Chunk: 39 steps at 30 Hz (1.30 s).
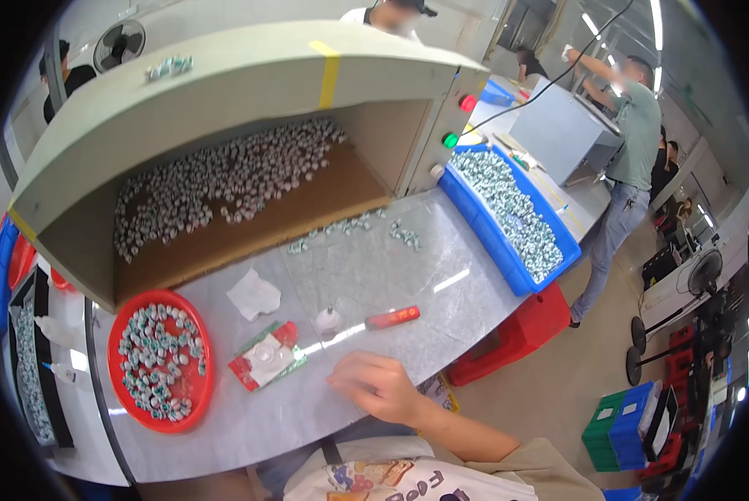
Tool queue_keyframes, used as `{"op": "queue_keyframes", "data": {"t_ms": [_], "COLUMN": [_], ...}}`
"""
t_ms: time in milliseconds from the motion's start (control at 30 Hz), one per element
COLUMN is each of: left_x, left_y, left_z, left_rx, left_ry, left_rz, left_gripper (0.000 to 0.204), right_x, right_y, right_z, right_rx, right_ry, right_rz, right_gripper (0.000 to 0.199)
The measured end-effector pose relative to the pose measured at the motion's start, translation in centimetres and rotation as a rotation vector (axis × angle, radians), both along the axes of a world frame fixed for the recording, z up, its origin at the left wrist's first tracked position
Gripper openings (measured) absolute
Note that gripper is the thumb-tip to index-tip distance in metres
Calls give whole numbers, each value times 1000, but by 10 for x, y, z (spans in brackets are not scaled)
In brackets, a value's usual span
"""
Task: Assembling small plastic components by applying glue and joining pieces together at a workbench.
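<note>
My right hand (377, 386) is over the front edge of the grey table (349, 267), its forearm coming in from the lower right. Its fingers look bent and close together, slightly blurred; whatever may be in them is hidden. My left hand is out of view. Nearest the right hand are a small white bottle-like piece (328, 321), a slim red object (393, 317) and a red and green packet (287, 344) with a round white piece on it. Farther left, a round red tray (208, 351) holds many small white and green parts. A crumpled white tissue (253, 294) lies behind the packet.
A large beige hooded box (224, 67) spans the table's back, small parts spread inside. A blue bin (495, 271) of similar parts stands at right, above a red stool (508, 338). A black tray (61, 417) sits far left. A person (633, 125) stands at back right.
</note>
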State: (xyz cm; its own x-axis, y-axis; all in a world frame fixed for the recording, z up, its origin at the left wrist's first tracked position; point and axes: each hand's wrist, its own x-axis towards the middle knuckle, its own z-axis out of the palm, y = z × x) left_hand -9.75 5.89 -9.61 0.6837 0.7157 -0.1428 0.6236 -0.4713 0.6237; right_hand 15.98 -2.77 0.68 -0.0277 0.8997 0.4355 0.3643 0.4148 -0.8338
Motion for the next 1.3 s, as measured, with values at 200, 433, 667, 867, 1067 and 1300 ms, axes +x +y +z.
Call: {"op": "queue_keyframes", "data": {"t_ms": [200,433,667,867,1067,1300], "left_x": [-53,-88,-49,-16,2,-5], "left_y": [-67,-104,-18,123,212,215], "left_z": [5,65,208,186,136,131], "left_rx": [-92,-418,-264,129,552,557], "left_ry": [134,286,-125,-231,285,251], "left_rz": [138,208,-157,221,462,440], "left_gripper": [21,23,19,17,24,25], "right_x": [2,-1,3,3,6,3], "right_y": [0,0,5,4,1,4], "right_z": [2,4,1,3,6,2], "right_rx": [-29,-63,-93,-108,-166,-163], "right_ry": [-53,-55,-37,19,79,72], "right_rz": [-16,-4,30,-14,-53,-29], "right_gripper": [5,6,7,6,5,5]}}
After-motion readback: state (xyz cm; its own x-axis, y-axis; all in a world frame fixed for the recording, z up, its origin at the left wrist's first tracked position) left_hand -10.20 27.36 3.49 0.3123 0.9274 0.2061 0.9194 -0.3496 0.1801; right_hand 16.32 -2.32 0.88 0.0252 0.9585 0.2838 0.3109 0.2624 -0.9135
